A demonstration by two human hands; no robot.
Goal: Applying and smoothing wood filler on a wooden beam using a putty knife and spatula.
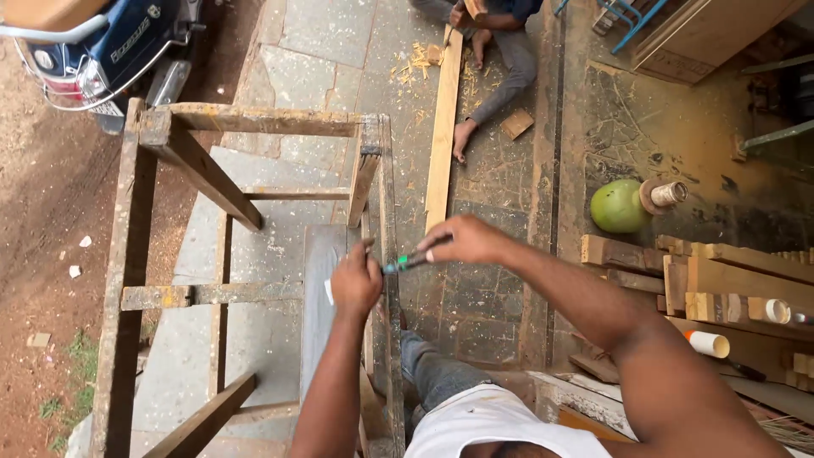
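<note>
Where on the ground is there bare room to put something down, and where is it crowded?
Free: the stone paving between the wooden trestle frame and the long plank, and the dirt strip left of the frame. Crowded: the wood offcuts at right beside the green coconut, and the spot where left hand and right hand hold a green-handled tool.

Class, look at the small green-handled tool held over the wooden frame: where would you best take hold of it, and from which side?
Take the green-handled tool by its green handle end, coming from the right, as the right hand does. It lies roughly level, its dark working end pointing left toward the left hand at the wooden frame, so a grip on the handle keeps that end free.
</note>
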